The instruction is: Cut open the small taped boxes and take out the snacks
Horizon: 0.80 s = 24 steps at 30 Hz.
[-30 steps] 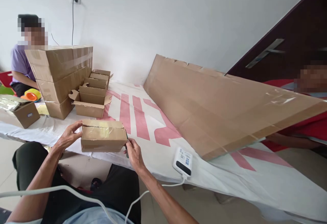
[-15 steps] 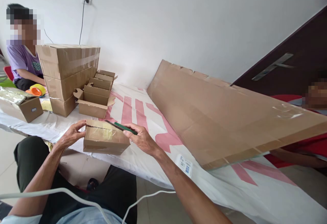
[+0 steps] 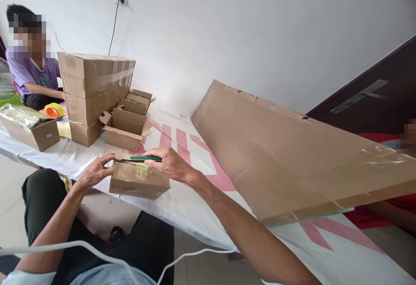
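A small taped cardboard box [image 3: 138, 180] rests at the near edge of the table. My left hand [image 3: 96, 171] grips its left end, thumb on the top edge. My right hand [image 3: 169, 163] is over the box's far top edge and holds a slim green and black knife [image 3: 144, 158] lying level, its tip pointing left along the taped seam. The blade's contact with the tape is too small to tell.
Behind stand open small boxes [image 3: 125, 128] and a stack of larger taped boxes [image 3: 94, 88]. A long flat carton [image 3: 292, 150] lies tilted on the right. A person in purple [image 3: 27, 75] sits far left by a tape roll [image 3: 53, 111]; another small box [image 3: 30, 129] is there.
My right hand rose from the box's right end to its top with the green knife, then shifted left along the seam. The view drifted; the white device on the table is now hidden.
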Motion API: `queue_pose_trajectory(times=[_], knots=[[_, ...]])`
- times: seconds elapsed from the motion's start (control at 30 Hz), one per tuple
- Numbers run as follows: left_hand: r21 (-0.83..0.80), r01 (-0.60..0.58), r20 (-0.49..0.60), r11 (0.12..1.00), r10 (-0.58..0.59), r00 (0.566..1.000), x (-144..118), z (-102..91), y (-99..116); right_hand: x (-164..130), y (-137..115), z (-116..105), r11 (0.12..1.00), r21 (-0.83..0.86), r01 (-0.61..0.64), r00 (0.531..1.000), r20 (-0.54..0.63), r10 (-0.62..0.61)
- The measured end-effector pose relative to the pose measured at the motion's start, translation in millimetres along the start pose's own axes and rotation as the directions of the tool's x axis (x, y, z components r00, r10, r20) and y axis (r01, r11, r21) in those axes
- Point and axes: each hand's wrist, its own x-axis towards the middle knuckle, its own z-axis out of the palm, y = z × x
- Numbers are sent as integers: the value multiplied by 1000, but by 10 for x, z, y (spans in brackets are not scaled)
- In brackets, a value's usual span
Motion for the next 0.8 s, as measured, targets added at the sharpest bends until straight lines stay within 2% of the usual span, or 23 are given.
queue_pose_trajectory(times=[0.23, 0.4, 0.57, 0.8], knots=[[6, 3, -1, 1000, -3, 1000, -2, 5, 2, 80, -83, -24, 986, -167, -4, 1000, 16, 6], [12, 6, 6, 1000, -6, 1000, -2, 2, 7, 183, -167, -44, 954, -298, 24, 998, 70, -3], [4, 42, -6, 999, -42, 999, 7, -4, -23, 291, -310, -71, 905, -422, 49, 988, 153, 18], [-25, 11, 21, 1000, -11, 1000, 23, -1, 15, 344, -487, -133, 821, -569, 51, 977, 199, 77]])
